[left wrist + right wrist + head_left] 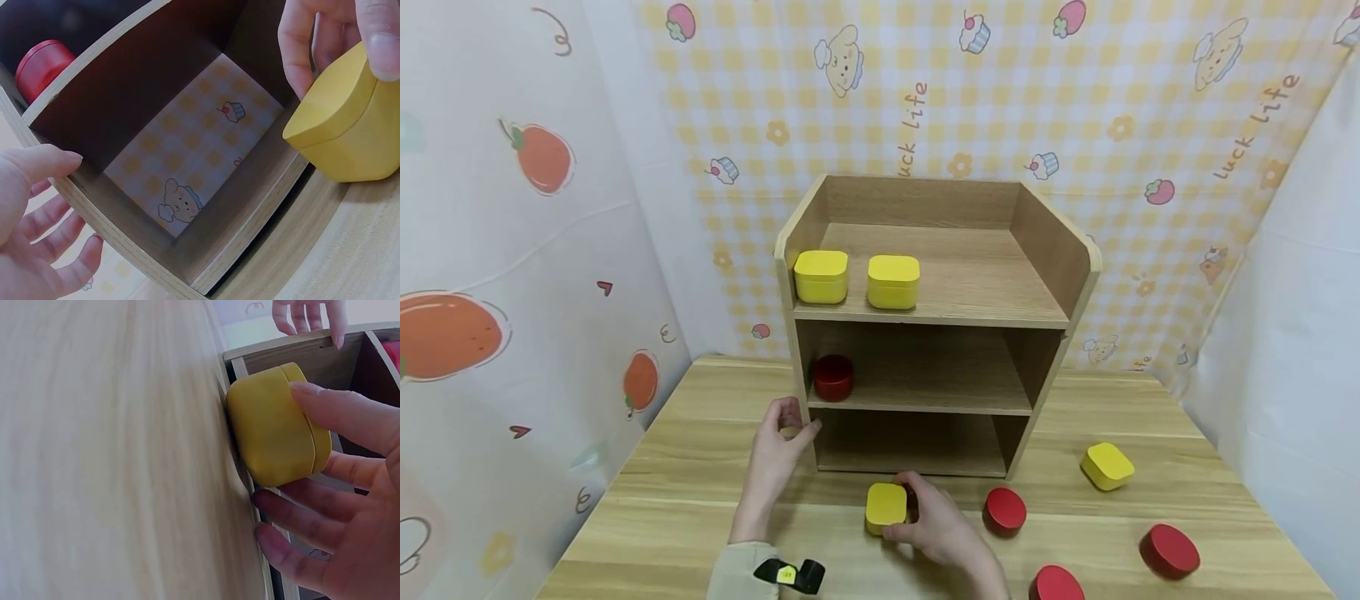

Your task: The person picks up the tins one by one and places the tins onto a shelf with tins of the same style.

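Observation:
My right hand (934,523) pinches a yellow rounded-square box (886,507) between thumb and fingers, just in front of the wooden shelf unit (917,319). In the right wrist view the box (272,428) shows a lid seam under the thumb. My left hand (781,450) is at the shelf's left side panel (119,234), thumb over the front edge and the other fingers loosely bent outside it. Two yellow boxes stand on the top shelf, one at the left end (822,277) and another (893,282) beside it. A red round box (832,377) sits at the left of the middle shelf.
On the wooden table (647,508), right of my right hand, lie red round boxes: one near the shelf (1004,512), one at the front edge (1057,583) and one farther right (1169,551). Another yellow box (1107,466) lies behind them. Patterned cloth (880,108) hangs behind the shelf.

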The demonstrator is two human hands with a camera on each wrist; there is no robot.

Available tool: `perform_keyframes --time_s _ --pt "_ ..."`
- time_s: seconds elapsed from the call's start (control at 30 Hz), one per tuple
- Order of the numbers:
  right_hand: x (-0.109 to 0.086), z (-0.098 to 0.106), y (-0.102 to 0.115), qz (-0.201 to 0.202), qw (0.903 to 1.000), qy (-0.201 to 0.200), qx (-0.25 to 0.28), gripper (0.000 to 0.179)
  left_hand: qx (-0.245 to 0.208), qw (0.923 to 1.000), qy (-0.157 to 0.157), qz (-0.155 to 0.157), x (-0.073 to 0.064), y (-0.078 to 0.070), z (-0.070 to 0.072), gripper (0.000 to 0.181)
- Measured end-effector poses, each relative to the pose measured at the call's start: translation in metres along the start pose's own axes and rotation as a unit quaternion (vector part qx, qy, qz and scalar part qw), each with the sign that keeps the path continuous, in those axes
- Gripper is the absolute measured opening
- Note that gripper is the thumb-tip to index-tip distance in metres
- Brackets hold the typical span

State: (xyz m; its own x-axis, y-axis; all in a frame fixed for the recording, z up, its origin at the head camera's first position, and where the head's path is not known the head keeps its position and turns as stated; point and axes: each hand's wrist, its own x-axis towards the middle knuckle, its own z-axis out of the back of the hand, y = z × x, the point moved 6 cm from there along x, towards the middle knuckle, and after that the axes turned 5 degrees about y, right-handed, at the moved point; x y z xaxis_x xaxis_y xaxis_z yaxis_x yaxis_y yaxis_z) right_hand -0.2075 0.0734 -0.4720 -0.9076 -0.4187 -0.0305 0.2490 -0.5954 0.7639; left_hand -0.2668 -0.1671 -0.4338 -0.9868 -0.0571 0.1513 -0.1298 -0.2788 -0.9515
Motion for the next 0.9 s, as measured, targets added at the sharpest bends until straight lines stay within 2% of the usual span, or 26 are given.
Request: perform_keyframes --time_s 0.1,0.23,0.33,0.73,0.9 --pt "0.0 0.002 0.002 0.006 0.9999 -0.004 -0.01 0.059 0.0 1.0 0.003 0.005 -0.007 -0.018 0.001 0.037" --pt "-0.002 0.005 0.003 0.005 0.9998 -0.008 -0.019 0.061 0.007 1.0 0.001 0.002 -0.007 -0.017 0.001 0.037" --pt "-0.003 0.009 0.004 0.005 0.9996 -0.015 -0.024 0.062 0.009 1.0 -0.002 -0.004 0.0 0.001 0.001 0.039" --pt "-0.013 0.04 0.034 0.053 0.9968 -0.058 0.013 0.058 0.011 0.9999 -0.002 -0.002 -0.001 0.0 0.001 0.045" --pt "-0.02 0.057 0.047 0.064 0.9941 -0.087 0.011 0.059 0.002 1.0 -0.001 -0.001 -0.001 -0.001 -0.001 0.045"
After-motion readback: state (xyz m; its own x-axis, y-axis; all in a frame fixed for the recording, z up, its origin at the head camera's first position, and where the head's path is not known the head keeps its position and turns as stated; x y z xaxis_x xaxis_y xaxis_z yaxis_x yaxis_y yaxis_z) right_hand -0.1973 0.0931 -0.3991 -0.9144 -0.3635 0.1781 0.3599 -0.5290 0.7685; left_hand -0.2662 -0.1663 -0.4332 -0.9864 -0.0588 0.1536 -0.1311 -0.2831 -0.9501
